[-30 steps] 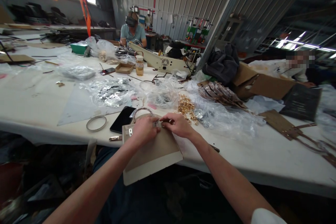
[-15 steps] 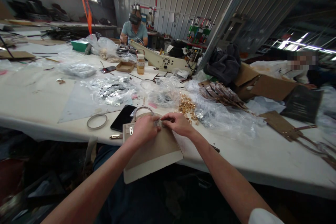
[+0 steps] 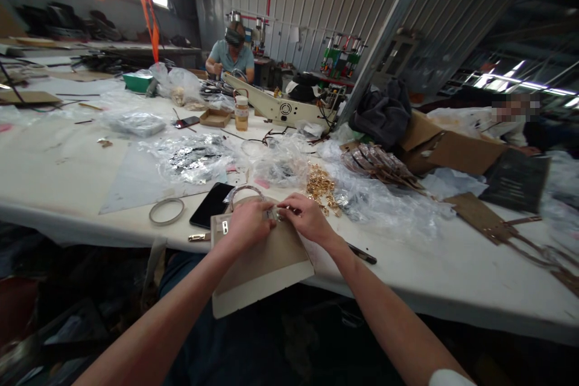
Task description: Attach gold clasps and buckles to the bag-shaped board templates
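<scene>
A beige-brown bag panel (image 3: 266,262) with a pale lower edge overhangs the near table edge. My left hand (image 3: 249,226) lies over its upper part, fingers curled and holding it. Close beside, my right hand (image 3: 308,217) pinches at the panel's upper right; whatever sits between thumb and finger is too small to make out. A looped handle (image 3: 246,189) rises behind my left hand. On the panel's left is a small shiny metal plate (image 3: 225,227). A strap with a metal end (image 3: 199,237) sticks out from its left side.
Gold metal fittings (image 3: 320,184) lie beyond my right hand, beside plastic bags (image 3: 393,199). A black phone (image 3: 212,205) and a ring-shaped roll (image 3: 166,211) are on the left. A dark slim tool (image 3: 363,254) rests under my right forearm. Across the table sits a co-worker (image 3: 233,57).
My right hand has shifted and turned slightly at the panel's upper edge, its fingers still pinched. My left hand stays in place on the panel.
</scene>
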Tool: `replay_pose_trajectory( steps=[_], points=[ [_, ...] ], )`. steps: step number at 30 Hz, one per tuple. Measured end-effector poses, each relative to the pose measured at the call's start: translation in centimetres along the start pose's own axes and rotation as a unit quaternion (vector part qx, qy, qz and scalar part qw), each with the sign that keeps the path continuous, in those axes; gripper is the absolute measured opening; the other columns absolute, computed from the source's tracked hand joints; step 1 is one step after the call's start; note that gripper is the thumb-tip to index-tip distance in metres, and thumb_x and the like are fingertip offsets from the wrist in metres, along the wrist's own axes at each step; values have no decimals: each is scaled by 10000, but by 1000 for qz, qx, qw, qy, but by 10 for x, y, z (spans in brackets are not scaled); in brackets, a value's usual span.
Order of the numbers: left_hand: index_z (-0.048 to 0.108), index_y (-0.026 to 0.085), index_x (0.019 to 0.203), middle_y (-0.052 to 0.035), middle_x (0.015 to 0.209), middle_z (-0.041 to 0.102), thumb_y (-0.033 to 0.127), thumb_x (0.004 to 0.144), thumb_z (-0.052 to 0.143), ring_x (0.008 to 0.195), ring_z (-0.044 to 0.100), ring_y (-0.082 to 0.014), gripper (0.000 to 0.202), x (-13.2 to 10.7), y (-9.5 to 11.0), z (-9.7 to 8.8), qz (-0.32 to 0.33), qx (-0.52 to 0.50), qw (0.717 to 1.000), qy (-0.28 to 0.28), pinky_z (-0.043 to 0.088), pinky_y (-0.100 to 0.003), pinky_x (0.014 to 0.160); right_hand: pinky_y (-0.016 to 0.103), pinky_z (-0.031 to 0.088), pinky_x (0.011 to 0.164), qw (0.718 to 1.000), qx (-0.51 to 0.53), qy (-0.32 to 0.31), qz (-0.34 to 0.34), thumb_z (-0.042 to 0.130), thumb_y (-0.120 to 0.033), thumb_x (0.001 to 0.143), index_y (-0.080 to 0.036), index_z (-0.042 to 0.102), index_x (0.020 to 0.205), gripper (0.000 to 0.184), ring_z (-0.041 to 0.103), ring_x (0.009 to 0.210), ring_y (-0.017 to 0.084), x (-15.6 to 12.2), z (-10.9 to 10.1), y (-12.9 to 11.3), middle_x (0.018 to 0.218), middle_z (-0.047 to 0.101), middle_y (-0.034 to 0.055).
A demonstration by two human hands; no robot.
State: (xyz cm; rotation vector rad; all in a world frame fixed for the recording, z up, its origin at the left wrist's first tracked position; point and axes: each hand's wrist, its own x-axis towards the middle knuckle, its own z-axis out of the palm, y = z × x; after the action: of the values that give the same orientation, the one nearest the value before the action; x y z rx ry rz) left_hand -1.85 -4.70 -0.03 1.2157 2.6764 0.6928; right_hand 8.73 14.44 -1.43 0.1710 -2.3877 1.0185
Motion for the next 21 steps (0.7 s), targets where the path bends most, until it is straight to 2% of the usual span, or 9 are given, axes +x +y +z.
replay_pose_trajectory(
  steps=[3,4,6,9,12,16,18,21],
  points=[
    [799,279,1444,-119,1376,784,357,934,837,1274,722,-352,517,-1,1,-3,-9,-4,1000,-3,541,-418,1113,345,563,753,997,-27,75,24,709,-327,1117,-218,835,1159,171,708,914,254,-15,-23,-9,1146,751,94],
    [798,278,1446,-119,1380,783,354,933,841,1275,722,-356,521,-2,1,-4,-9,-7,1000,-4,543,-425,1116,365,566,776,994,-57,82,36,694,-360,1126,-222,832,1145,196,707,921,267,-25,-34,-10,1140,754,97],
    [799,273,1447,-121,1384,781,346,926,850,1286,717,-366,529,-3,1,-6,-9,-14,1000,-7,544,-440,1124,399,554,798,987,-137,42,70,672,-409,1128,-239,828,1074,237,699,900,283,-50,-58,-10,1078,753,88],
    [802,260,1441,-130,1388,779,339,920,852,1277,723,-376,529,-2,1,-7,-10,-21,1000,-10,547,-455,1126,415,532,761,956,-249,-18,151,683,-499,1098,-261,812,1004,286,700,911,312,-94,-85,0,1053,736,84],
    [808,268,1434,-129,1375,788,339,907,852,1247,739,-377,534,0,1,-6,-14,-27,999,-16,561,-448,1102,428,550,802,942,-278,-42,182,684,-564,1084,-263,793,1108,321,708,992,336,-124,-91,13,1123,721,97],
    [815,287,1418,-122,1364,796,335,884,846,1254,740,-382,536,1,0,-6,-23,-41,999,-14,576,-434,1078,466,555,916,960,-242,-40,132,574,-622,1158,-247,730,1131,407,691,1042,350,-131,-82,18,1104,703,112],
    [816,292,1411,-117,1375,793,331,874,842,1262,739,-379,539,1,-2,-6,-23,-50,998,-12,576,-431,1084,467,555,918,971,-212,1,109,569,-648,1175,-241,709,1130,433,690,1013,345,-127,-79,15,1083,700,115],
    [817,321,1400,-102,1387,791,350,869,839,1271,740,-374,531,2,-6,-4,-28,-67,997,-22,574,-430,1090,403,563,801,971,-120,161,131,606,-634,1192,-234,662,1195,404,682,838,282,-125,-77,6,990,692,80]
  ],
)
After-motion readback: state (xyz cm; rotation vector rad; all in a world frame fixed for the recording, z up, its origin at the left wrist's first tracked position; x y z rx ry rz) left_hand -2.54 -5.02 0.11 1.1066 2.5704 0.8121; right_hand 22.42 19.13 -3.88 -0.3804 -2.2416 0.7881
